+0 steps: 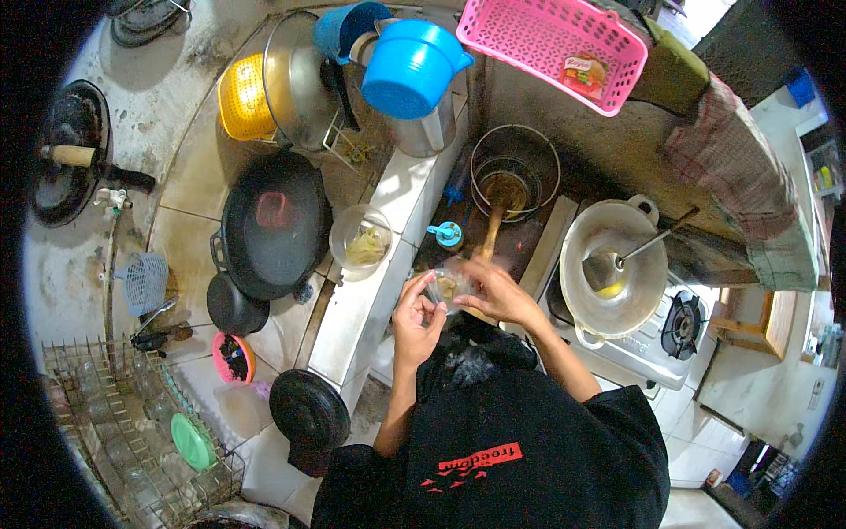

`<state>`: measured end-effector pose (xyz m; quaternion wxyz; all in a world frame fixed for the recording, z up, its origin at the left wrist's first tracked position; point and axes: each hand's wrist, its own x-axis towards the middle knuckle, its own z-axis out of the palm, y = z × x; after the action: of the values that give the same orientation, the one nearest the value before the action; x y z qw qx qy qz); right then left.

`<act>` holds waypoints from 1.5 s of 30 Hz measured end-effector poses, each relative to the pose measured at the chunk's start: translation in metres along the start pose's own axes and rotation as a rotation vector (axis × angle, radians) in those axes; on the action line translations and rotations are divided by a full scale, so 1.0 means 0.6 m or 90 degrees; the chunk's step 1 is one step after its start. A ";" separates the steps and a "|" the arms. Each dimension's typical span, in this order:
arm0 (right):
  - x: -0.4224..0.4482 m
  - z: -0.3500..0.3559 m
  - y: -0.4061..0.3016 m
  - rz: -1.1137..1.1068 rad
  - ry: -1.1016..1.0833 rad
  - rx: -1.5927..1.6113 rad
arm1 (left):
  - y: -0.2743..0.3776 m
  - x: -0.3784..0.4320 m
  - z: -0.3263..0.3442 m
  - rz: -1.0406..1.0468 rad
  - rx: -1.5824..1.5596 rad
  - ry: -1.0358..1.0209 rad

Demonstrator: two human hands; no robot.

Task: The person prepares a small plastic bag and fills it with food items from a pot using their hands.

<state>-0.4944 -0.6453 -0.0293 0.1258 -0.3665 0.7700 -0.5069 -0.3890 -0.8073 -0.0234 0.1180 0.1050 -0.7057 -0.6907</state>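
Between my hands is a small clear plastic bag [447,288] with a pale brownish content that I cannot make out. My left hand [419,320] pinches its left side with thumb and fingertips. On the other side, my right hand [497,288] has its fingers on the bag and is partly blurred by motion. Just beyond them, a wooden handle [492,233] leans out of a dark round pot [477,159]. A small container with a light blue lid [447,233] stands close by. To the left, a clear plastic tub [338,246] holds pale yellowish pieces on the white tiled ledge [344,330].
At right, a metal wok [572,264] with a metal spatula [603,270] and some yellow liquid sits on a gas stove [661,344]. A large black pan [264,244] is at left. Behind are a blue plastic pitcher [408,73] and a pink basket [522,33].
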 end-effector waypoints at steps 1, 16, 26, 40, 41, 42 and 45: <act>-0.004 0.011 -0.003 0.028 0.004 -0.010 | 0.005 0.001 -0.005 0.006 -0.004 -0.015; -0.060 0.096 -0.203 0.150 0.207 0.031 | -0.092 -0.033 -0.044 0.187 0.119 -0.318; -0.162 0.052 -0.269 0.017 0.211 -0.410 | -0.045 -0.050 0.022 0.461 0.264 -0.326; -0.260 0.025 -0.221 0.159 0.123 -0.714 | 0.078 -0.069 0.064 0.170 0.338 -0.727; -0.273 0.018 -0.231 0.172 0.131 -0.705 | 0.085 -0.075 0.071 0.195 0.314 -0.732; -0.285 0.007 -0.249 0.181 0.137 -0.698 | 0.092 -0.083 0.076 0.219 0.288 -0.732; -0.321 -0.027 -0.272 0.183 0.196 -0.681 | 0.086 -0.094 0.109 0.275 0.220 -0.747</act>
<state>-0.2976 -0.5364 0.0866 -0.1232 -0.1928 0.9708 -0.0723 -0.3550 -0.7263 0.0257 -0.1694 -0.4168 -0.7590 -0.4706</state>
